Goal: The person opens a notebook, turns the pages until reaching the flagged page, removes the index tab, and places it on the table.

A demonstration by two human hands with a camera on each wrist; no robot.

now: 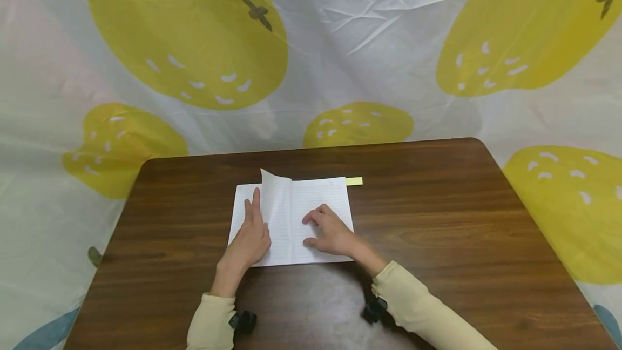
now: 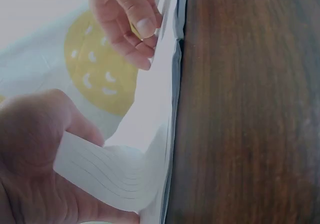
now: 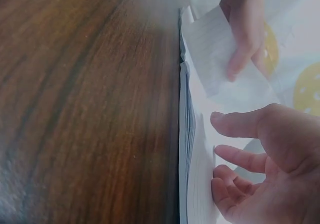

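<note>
An open notebook (image 1: pixel 311 220) with lined pages lay flat near the middle of the bench (image 1: pixel 437 231), a little toward the person's side. One loose page (image 1: pixel 274 204) stood lifted and curved over the left half, its top corner curling up. The left hand (image 1: pixel 250 234) lay on the left page with fingers straight and flat, pressing against the raised sheet; in the left wrist view the same sheet (image 2: pixel 115 169) bent across the palm (image 2: pixel 30 174), though how far the thumb wrapped it was hidden. The right hand (image 1: pixel 330 231) rested on the right page, fingers relaxed and loosely bent, fingertips touching the paper and gripping nothing. In the right wrist view its fingers (image 3: pixel 240 154) hovered just against the stacked page edges (image 3: pixel 186 149), which showed only as a blurred pale band.

A small yellow tab (image 1: pixel 354 181) stuck out from the notebook's far right corner; what it belonged to could not be made out. Both wrists carried dark camera mounts, partly cut off by pale sleeves (image 1: pixel 418 307).

The bench was dark brown wood grain with rounded corners. Behind it hung a crinkled white sheet (image 1: pixel 369 26) printed with large yellow fruit shapes.
</note>
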